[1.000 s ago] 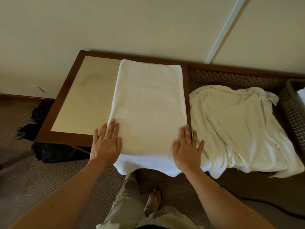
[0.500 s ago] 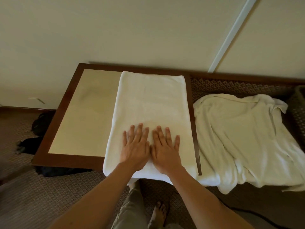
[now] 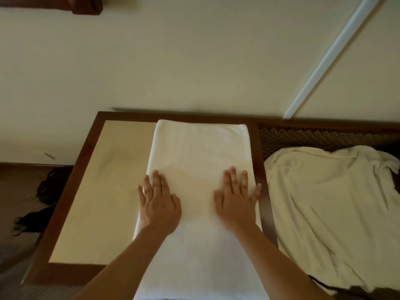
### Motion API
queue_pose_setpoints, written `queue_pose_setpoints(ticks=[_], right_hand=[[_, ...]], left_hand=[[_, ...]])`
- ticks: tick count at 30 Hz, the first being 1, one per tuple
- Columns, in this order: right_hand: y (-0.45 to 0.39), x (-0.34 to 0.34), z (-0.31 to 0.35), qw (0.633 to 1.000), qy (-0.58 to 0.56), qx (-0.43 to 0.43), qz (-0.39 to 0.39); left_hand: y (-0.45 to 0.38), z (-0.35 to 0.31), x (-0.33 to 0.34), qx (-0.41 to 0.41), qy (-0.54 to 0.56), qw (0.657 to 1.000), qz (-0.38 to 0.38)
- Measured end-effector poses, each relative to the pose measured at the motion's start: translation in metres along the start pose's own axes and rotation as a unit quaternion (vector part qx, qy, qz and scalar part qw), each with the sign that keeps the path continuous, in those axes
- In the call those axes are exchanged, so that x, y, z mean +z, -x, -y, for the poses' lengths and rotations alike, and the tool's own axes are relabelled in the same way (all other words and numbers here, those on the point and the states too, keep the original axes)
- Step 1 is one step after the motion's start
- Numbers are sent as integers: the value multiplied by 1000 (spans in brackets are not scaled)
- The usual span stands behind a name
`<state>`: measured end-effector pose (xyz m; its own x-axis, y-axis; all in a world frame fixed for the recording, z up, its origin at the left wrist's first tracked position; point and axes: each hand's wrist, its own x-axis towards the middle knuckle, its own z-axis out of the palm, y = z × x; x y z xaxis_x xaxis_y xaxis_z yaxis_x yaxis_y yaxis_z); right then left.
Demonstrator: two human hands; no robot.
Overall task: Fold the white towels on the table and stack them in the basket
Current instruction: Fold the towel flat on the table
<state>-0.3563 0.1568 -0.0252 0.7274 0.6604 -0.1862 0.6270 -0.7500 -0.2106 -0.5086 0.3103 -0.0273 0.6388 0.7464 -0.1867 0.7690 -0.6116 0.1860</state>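
Both hands, the left hand [image 3: 159, 204] and right hand [image 3: 237, 203], press flat with straight fingers, gripping nothing, on the half-folded towel [image 3: 200, 152] lying along the surface [image 3: 86, 191], apparently smoothing it; the next fold likely needs its near end lifted.

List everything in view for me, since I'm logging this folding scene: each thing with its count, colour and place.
folded towel: 1, white, flat on the table's right part, near end hanging over the front edge
table: 1, dark brown frame with tan top, against the wall
loose towel: 1, off-white, crumpled, to the right of the table
dark items: count unclear, black, on the floor left of the table
wall strip: 1, white, running diagonally up the wall
left hand: 1, flat on the folded towel's left edge
right hand: 1, flat on the folded towel's right edge
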Motion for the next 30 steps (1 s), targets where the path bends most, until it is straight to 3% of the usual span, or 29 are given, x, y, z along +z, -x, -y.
queue_pose_setpoints(ticks=[3, 10, 24, 30], right_hand=[[-39, -3, 17, 1000, -6, -27, 7], [-133, -20, -6, 999, 18, 40, 8], [-244, -41, -5, 999, 30, 18, 8], [-282, -47, 2, 998, 54, 30, -21]], left_hand=[[-42, -27, 2, 63, 14, 998, 22], [-146, -16, -13, 41, -18, 999, 1], [-266, -6, -36, 38, -10, 999, -9], [-311, -9, -48, 45, -48, 997, -51]])
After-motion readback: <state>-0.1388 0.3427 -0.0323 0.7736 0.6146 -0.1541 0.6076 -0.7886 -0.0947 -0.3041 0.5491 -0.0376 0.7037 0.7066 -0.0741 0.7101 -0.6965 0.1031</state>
